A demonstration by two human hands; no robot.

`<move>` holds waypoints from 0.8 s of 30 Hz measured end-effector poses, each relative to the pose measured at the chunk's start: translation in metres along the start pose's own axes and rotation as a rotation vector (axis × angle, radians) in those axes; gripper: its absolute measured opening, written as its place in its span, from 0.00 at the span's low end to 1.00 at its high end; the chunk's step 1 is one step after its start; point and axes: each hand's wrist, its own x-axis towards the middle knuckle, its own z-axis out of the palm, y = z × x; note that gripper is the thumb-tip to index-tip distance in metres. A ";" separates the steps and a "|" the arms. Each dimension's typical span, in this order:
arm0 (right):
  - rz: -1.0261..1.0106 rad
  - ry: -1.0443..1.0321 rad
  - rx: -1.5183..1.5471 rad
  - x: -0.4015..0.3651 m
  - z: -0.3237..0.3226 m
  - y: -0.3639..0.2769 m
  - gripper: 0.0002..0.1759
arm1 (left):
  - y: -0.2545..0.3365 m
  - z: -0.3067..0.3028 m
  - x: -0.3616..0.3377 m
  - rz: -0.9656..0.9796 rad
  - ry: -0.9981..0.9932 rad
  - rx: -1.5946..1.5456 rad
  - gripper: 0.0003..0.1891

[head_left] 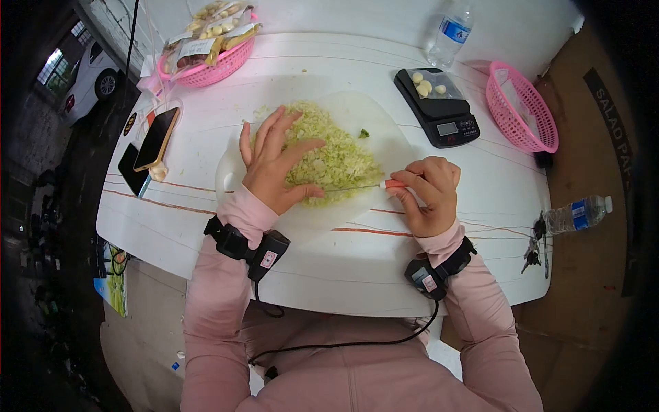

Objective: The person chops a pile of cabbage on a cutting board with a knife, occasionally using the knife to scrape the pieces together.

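A mound of finely chopped pale green cabbage lies on a translucent white cutting board. My left hand is open over the mound's left side, fingers spread and thumb stretched toward the knife. Closed around the red and white handle of a knife is my right hand, at the mound's lower right. The thin blade points left, low along the near edge of the cabbage, its tip close to my left thumb. One darker green leaf scrap sits apart on the board.
Behind the board, right, a black kitchen scale bears a bag of garlic cloves. Pink baskets stand at both sides. Two phones lie left. Water bottles and keys are right.
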 end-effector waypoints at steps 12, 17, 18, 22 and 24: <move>0.181 -0.106 0.073 -0.016 0.024 0.018 0.10 | 0.005 0.006 0.002 -0.096 0.023 0.057 0.46; 0.027 -0.025 -0.035 -0.002 0.007 0.002 0.10 | -0.003 0.004 0.000 -0.054 0.028 0.041 0.46; 0.027 -0.025 -0.033 0.000 0.003 -0.001 0.10 | -0.004 0.000 0.000 -0.050 0.043 -0.002 0.46; -0.082 0.023 -0.093 0.002 -0.003 -0.012 0.12 | -0.003 -0.006 0.000 -0.056 0.005 -0.047 0.48; -0.116 0.031 -0.116 0.002 -0.002 -0.014 0.12 | -0.004 -0.001 -0.002 -0.055 -0.036 -0.011 0.50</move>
